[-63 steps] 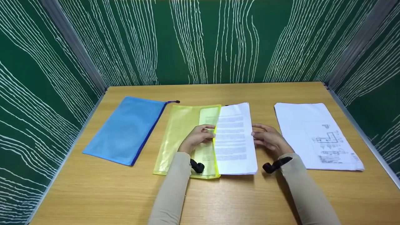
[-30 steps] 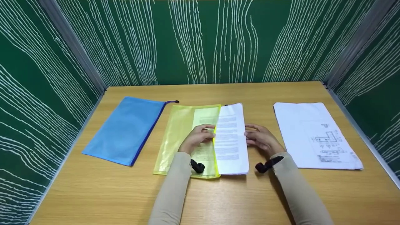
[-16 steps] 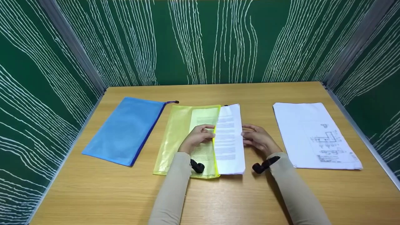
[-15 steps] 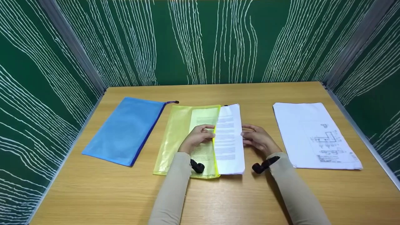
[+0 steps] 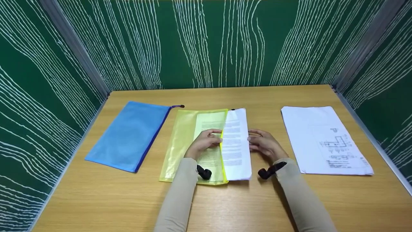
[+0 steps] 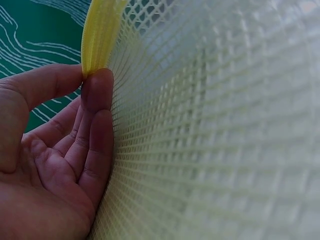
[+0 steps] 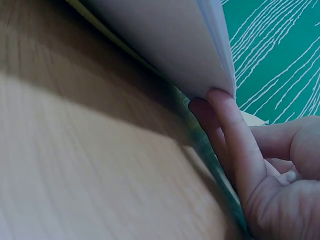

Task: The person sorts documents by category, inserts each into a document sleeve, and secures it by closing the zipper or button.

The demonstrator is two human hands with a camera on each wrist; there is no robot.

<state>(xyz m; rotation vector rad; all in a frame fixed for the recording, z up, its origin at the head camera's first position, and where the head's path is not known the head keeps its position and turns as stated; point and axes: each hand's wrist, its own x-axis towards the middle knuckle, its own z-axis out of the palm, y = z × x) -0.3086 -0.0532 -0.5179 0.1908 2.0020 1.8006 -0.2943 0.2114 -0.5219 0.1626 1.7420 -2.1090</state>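
A yellow mesh zip pouch (image 5: 180,135) lies mid-table, its mouth facing right. Printed papers (image 5: 236,145) in a stack sit partly inside it; their left part shows through the mesh, and a strip sticks out at the right. My left hand (image 5: 202,143) pinches the pouch's yellow zip edge (image 6: 102,42) between thumb and fingers, as the left wrist view shows. With the right hand (image 5: 265,143) I grip the stack's right edge; in the right wrist view, fingertips (image 7: 220,97) press against the stack's raised edge (image 7: 165,45).
A blue zip pouch (image 5: 128,137) with a dark blue zip lies at the left. Another paper stack (image 5: 309,138), with a drawing printed on it, rests at the right. Green panels (image 5: 212,42) with white lines enclose the wooden table (image 5: 212,206) at the back and sides.
My right hand has moved left, and the printed papers have slid further into the yellow pouch. The left hand keeps its place on the zip edge.
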